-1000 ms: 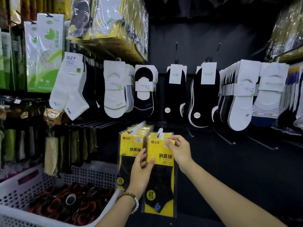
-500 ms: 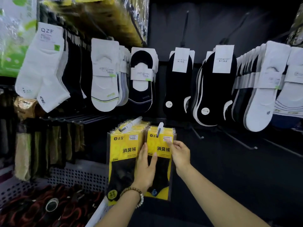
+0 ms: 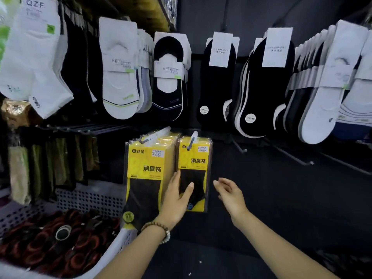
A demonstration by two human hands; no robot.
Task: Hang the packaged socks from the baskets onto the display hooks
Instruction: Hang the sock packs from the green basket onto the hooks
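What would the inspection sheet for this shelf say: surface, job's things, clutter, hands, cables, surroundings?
Surface: dark display wall, bare hooks at lower right.
Job's things: single yellow pack hangs on a hook beside a fuller yellow stack; white basket at lower left holds dark red-trimmed items.
Clutter: nothing seen.
Hands: left hand touches the single pack, thumb on its front; right hand open, apart from it.
Cables: nothing seen.
Surroundings: white socks and black socks hang above; greenish packs at far left.

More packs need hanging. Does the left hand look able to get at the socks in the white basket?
Probably yes: the left hand only touches the hung yellow pack, and the open-topped white basket sits uncovered close beside it.
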